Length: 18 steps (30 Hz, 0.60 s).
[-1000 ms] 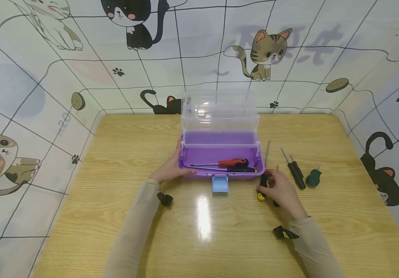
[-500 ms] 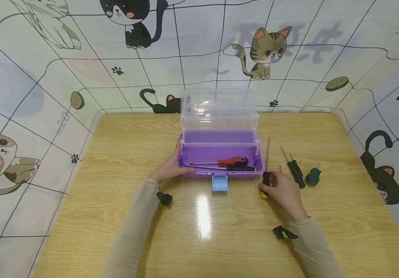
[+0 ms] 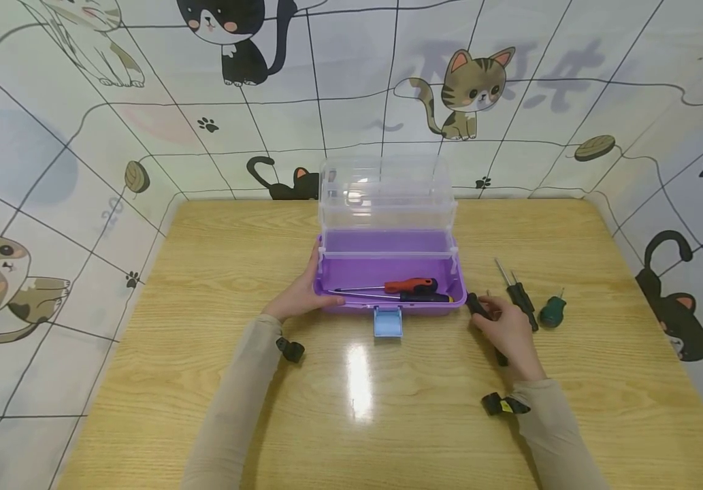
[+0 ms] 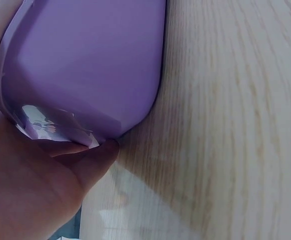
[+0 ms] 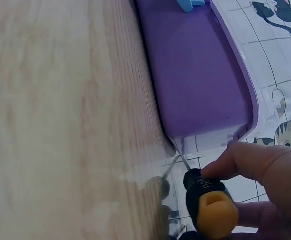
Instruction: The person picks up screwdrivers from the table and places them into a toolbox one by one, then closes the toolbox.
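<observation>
I see from my distant seat a table [image 3: 235, 265] of yellow-brown wood, whose grain is clearly visible. Behind it rises a whitish back wall [image 3: 351, 122]; a left wall [image 3: 39, 160] and a right wall [image 3: 688, 211] enclose the sides. Thin dark lines divide them into squares, rather like tiles. On the back wall I find a black-and-white cat [image 3: 243, 47] and a striped cat [image 3: 473, 88], both in cartoon style, also a paw print [image 3: 207, 125]. A white reflection [image 3: 358, 384] shines on the wood, nearer to me.
</observation>
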Each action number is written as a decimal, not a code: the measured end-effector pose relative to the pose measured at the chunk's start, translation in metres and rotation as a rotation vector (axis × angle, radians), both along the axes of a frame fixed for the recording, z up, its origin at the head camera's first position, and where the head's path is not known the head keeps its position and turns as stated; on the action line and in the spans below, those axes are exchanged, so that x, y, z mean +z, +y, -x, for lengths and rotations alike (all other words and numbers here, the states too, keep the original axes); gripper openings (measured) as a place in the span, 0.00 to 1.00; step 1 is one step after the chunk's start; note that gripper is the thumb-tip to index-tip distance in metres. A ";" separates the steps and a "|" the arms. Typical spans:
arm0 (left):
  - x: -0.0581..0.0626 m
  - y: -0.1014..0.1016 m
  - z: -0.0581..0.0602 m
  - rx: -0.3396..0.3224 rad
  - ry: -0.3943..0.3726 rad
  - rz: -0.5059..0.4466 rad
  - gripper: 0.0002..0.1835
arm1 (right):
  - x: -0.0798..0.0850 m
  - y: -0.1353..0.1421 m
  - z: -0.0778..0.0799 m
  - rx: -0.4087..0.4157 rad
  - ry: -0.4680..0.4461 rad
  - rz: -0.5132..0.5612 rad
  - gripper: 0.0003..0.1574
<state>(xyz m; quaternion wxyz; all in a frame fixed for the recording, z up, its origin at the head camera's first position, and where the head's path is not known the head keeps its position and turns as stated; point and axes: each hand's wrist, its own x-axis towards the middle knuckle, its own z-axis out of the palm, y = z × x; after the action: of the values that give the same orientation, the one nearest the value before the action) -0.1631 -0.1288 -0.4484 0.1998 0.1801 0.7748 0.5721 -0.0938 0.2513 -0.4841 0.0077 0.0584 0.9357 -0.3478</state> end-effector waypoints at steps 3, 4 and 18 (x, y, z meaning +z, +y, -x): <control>0.000 0.000 0.000 -0.001 -0.002 -0.002 0.67 | -0.002 0.001 0.001 -0.035 0.027 0.028 0.25; 0.000 0.000 0.000 -0.001 -0.001 -0.003 0.67 | -0.002 0.002 0.002 -0.043 0.038 0.037 0.25; -0.002 -0.001 0.000 -0.010 0.028 -0.005 0.66 | -0.003 0.008 0.010 -0.082 0.113 0.105 0.19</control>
<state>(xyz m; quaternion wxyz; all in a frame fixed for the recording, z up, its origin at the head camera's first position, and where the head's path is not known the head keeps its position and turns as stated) -0.1635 -0.1296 -0.4501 0.1913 0.1927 0.7752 0.5703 -0.1036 0.2596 -0.4867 -0.0563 0.0766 0.9119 -0.3992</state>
